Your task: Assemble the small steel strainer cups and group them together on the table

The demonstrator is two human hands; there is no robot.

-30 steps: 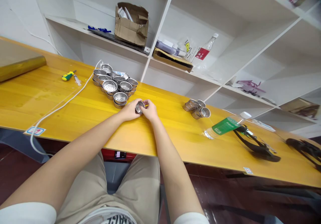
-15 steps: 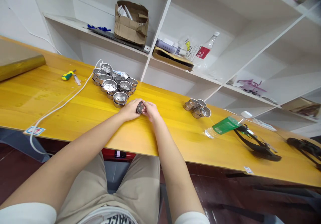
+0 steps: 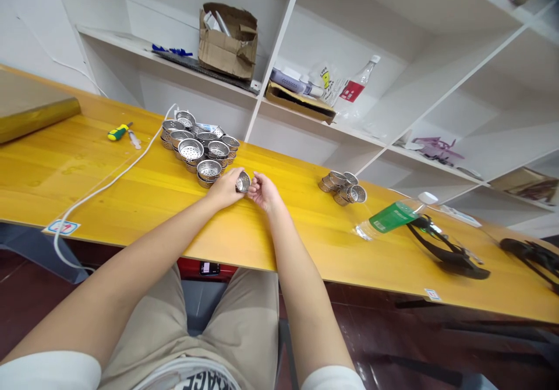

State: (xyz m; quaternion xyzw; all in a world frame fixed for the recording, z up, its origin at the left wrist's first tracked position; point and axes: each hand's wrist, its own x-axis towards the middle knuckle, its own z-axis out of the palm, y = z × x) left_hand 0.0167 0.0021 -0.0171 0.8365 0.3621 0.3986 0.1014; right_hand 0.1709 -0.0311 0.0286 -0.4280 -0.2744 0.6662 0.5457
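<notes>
A small perforated metal strainer cup [image 3: 243, 182] is in my left hand [image 3: 226, 190], tilted so that its hollow inside faces right. My left fingers and thumb are wrapped round its side. Just right of the cup, my right hand [image 3: 264, 192] has its fingers loosely bent and apart, with fingertips close to the rim; whether they touch it I cannot tell. Beyond my left hand, several like strainer cups [image 3: 191, 150] stand stacked in a cluster. A smaller group of strainer cups [image 3: 343, 187] stands farther right on the yellow table [image 3: 297, 227].
A green-labelled bottle [image 3: 395, 216] and a black strapped headset [image 3: 448, 253] lie to the right. A white cable [image 3: 111, 183] crosses the table at left, near a screwdriver [image 3: 117, 132]. Behind stand white shelves [image 3: 323, 151] with a torn cardboard box [image 3: 227, 43].
The strainer cup has turned in my left hand, so its inside now shows. My right hand has drawn slightly away to the right, its fingers loosened from the cup.
</notes>
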